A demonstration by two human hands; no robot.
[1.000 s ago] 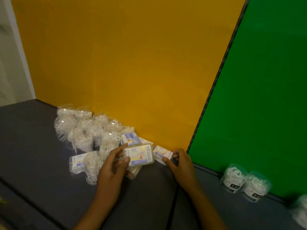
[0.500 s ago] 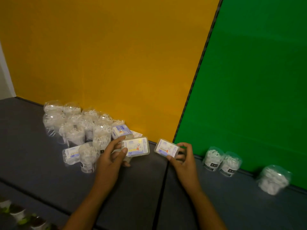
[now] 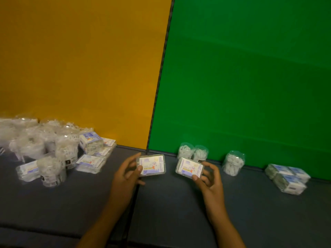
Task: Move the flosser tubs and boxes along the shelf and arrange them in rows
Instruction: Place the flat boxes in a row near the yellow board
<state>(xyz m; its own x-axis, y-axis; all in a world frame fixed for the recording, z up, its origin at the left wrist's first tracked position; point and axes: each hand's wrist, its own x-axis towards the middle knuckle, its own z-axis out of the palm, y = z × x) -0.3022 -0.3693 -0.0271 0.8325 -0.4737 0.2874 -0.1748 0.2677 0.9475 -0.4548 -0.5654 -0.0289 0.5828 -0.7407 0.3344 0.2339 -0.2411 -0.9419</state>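
Observation:
My left hand (image 3: 125,173) grips a clear flosser box with a white and blue label (image 3: 151,165), held above the dark shelf near the seam between the two wall panels. In my right hand (image 3: 209,178) is a second flosser box (image 3: 189,168), pinched just in front of two flosser tubs (image 3: 193,153) that stand against the green wall. A third tub (image 3: 232,162) stands alone further right. At the left lies a pile of several tubs (image 3: 35,142) and several boxes (image 3: 91,162).
The dark grey shelf (image 3: 179,203) has a seam running from the wall toward me between my hands. A yellow panel (image 3: 80,59) backs the left half and a green panel (image 3: 250,68) the right. A stack of boxes (image 3: 286,178) sits at the far right.
Both hands have lifted a box each from the left pile and carried them rightward. My view has swung right, revealing the tubs and the stacked boxes by the green wall.

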